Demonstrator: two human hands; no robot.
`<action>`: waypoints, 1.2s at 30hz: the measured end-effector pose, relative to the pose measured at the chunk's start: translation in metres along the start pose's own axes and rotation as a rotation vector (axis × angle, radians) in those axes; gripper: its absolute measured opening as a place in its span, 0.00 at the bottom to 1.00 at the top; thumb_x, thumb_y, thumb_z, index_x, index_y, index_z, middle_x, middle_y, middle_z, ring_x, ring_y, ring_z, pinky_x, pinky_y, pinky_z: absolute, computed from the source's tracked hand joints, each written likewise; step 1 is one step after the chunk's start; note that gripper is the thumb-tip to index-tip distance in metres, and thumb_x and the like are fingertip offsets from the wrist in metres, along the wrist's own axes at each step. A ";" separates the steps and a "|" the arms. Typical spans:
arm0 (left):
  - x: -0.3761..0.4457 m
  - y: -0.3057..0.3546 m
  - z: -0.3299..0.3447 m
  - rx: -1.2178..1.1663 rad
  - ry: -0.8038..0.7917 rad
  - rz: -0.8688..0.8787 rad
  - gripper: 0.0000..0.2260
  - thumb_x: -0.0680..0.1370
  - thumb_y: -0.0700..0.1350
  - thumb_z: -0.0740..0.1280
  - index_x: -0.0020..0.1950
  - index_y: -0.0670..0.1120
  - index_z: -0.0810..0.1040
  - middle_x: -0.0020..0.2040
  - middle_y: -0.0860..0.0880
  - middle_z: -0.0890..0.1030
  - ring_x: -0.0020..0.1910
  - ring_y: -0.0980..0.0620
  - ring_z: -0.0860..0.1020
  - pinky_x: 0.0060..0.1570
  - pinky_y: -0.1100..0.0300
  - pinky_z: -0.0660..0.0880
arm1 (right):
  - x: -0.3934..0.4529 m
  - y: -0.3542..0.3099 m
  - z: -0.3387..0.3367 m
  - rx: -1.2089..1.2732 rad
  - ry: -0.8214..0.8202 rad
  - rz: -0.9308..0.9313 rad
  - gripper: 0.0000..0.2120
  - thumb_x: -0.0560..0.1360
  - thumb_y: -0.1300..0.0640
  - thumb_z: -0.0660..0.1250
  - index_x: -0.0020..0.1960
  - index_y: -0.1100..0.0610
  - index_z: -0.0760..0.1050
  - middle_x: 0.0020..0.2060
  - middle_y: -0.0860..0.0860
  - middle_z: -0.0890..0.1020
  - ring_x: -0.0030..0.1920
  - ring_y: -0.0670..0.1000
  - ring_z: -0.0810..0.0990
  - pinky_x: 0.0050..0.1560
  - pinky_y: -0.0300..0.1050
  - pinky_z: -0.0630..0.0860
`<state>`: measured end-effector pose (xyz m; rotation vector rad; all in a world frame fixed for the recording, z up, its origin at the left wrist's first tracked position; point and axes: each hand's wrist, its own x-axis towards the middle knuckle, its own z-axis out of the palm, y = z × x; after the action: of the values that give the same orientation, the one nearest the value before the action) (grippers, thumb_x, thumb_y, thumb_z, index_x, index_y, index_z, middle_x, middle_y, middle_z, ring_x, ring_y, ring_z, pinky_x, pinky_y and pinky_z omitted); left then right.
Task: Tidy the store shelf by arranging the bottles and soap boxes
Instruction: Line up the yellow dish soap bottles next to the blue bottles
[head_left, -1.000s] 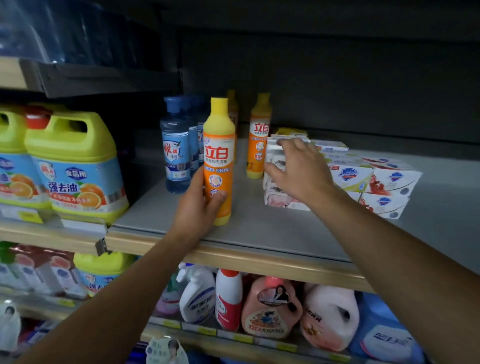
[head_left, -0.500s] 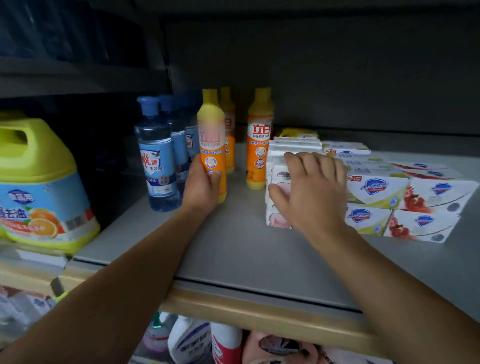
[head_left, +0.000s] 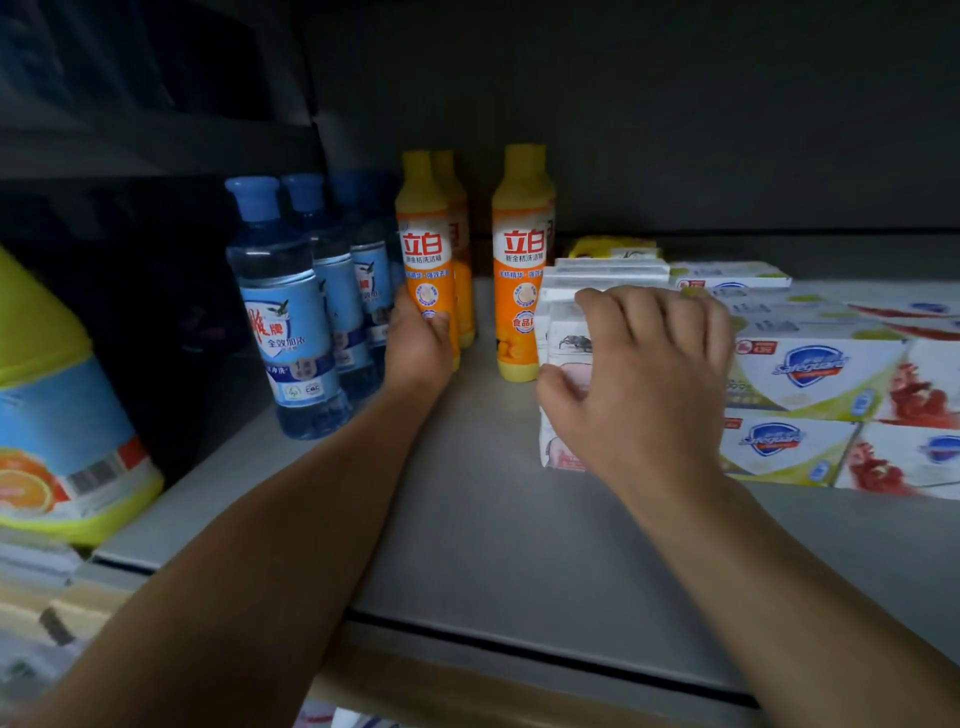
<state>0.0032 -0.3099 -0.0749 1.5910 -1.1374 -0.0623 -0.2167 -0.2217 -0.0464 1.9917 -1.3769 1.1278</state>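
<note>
On the grey shelf (head_left: 467, 519), the left hand (head_left: 418, 348) is gripping the lower part of an upright orange bottle (head_left: 423, 249), its fingers curled round it, just beside the blue bottles (head_left: 283, 312). The right hand (head_left: 644, 384) is holding the white soap boxes (head_left: 563, 332), fingers slightly spread over the top, thumb on the front, next to the Safeguard boxes (head_left: 815, 374).

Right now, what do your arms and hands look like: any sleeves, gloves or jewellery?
Both forearms are bare as far as the frame shows; no sleeve reaches into view. The left hand and right hand wear no gloves, and no ring, watch or bracelet shows on fingers or wrists. The dim light hides finer detail.
</note>
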 end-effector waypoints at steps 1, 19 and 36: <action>0.002 0.000 0.002 -0.001 0.001 -0.008 0.22 0.82 0.47 0.61 0.75 0.46 0.60 0.70 0.44 0.71 0.67 0.45 0.71 0.68 0.48 0.67 | 0.000 0.000 0.000 0.005 -0.001 0.001 0.25 0.71 0.44 0.61 0.63 0.56 0.76 0.54 0.54 0.79 0.58 0.59 0.73 0.71 0.57 0.58; 0.000 -0.002 0.002 0.033 -0.022 -0.049 0.23 0.82 0.50 0.61 0.75 0.46 0.60 0.70 0.44 0.72 0.67 0.44 0.72 0.67 0.47 0.70 | -0.002 -0.001 0.002 0.073 0.047 0.016 0.24 0.69 0.46 0.65 0.61 0.56 0.77 0.53 0.53 0.79 0.58 0.59 0.73 0.72 0.57 0.58; -0.021 0.028 0.036 -0.084 -0.394 0.065 0.28 0.78 0.53 0.67 0.74 0.50 0.61 0.70 0.50 0.73 0.67 0.51 0.72 0.66 0.52 0.70 | -0.002 -0.001 0.005 0.065 0.079 0.021 0.24 0.68 0.46 0.65 0.61 0.56 0.77 0.53 0.54 0.79 0.58 0.59 0.73 0.72 0.56 0.58</action>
<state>-0.0464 -0.3191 -0.0771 1.5037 -1.4681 -0.3902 -0.2139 -0.2243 -0.0505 1.9597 -1.3400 1.2615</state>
